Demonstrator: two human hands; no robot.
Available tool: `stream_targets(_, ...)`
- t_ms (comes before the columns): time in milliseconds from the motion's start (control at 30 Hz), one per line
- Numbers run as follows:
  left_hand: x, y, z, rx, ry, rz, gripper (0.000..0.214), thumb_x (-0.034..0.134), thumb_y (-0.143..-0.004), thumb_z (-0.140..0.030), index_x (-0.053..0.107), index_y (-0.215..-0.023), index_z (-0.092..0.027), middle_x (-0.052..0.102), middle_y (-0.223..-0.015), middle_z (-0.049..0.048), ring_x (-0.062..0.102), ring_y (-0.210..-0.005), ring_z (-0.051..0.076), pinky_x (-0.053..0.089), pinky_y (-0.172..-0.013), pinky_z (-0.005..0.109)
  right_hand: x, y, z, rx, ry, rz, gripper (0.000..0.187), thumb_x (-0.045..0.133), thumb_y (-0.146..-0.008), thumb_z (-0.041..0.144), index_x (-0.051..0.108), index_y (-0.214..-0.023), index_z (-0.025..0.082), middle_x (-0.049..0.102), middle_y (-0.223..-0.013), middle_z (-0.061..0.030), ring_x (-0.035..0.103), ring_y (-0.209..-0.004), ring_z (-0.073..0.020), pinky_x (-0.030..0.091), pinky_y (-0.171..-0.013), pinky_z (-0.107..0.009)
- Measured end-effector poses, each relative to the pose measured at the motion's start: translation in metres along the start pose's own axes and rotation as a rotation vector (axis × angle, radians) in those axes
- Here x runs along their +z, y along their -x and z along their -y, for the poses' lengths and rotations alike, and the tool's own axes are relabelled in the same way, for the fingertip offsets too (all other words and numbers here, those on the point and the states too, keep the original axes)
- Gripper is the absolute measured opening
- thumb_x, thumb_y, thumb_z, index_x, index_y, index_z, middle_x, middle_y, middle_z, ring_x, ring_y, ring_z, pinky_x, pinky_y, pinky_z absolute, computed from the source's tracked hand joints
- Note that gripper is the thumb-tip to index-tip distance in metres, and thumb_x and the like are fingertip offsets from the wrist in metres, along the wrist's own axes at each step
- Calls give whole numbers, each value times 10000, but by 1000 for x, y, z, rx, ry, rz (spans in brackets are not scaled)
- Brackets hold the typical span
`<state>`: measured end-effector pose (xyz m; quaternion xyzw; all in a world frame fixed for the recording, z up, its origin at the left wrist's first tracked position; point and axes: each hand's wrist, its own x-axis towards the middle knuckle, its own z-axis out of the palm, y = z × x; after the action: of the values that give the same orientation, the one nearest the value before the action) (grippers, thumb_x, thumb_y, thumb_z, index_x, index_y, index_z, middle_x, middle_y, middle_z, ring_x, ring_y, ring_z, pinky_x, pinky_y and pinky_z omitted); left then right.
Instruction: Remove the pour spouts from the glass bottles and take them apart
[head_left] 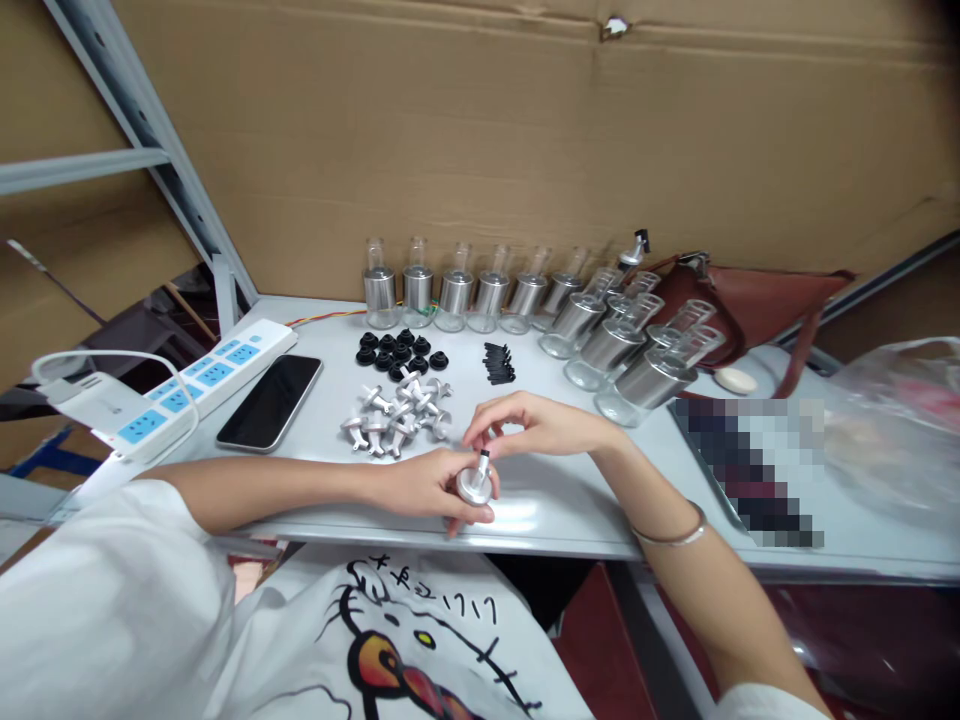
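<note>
Many bottles (456, 295) stand open-necked, just one seemingly fitted! Before them, the left hand (431, 485) clamps a metal pourer (474, 488); the right hand (529, 425) bunches fingertips by its black tip (485, 453), grip unclear. Plenty remains: loose pourers (403, 412), stoppers (403, 352), tubes (499, 364).

The metal spout (475, 488) is silver and shiny, with a round, flat disc and a narrow stem, on which there is a small black tip (485, 454). It is held in the left hand (429, 482), the stem standing up with a slight lean. The right hand's (525, 424) fingertips are just beside the tip; whether they touch it is not clear.
</note>
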<state>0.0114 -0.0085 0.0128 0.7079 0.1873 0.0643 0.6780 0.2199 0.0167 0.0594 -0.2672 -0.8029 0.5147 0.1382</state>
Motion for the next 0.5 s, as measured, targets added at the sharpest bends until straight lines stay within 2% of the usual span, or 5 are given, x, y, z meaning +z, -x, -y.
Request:
stream_targets(100, -1, -1, 1, -3, -15, 13, 228, 625, -815, -294, 506, -967, -172, 552, -572, -60, 534, -525, 101, 402, -604, 251, 4, -3, -2, -13, -34, 51, 258, 636, -840, 322, 695, -1024, 151, 674, -912, -47, 569, -770, -110, 463, -733, -254)
stream_targets(333, -1, -2, 4, 11, 15, 23, 230, 628, -826, -306, 498, -958, -170, 556, -572, -56, 532, -528, 97, 412, -631, 264, 1, 0, 1, -102, -96, 16, 201, 628, -852, 322, 701, -924, 150, 648, -940, -58, 590, -843, -127, 463, -784, -276)
stream_targets(500, -1, -2, 3, 0, 74, 15, 238, 634, -827, -330, 484, -922, -172, 557, -604, -50, 543, -520, 94, 421, -576, 253, 4, -1, 2, -32, -44, -5, 263, 561, -888, 392, 646, -898, 143, 626, -868, -38, 563, -793, -123, 447, -748, -262)
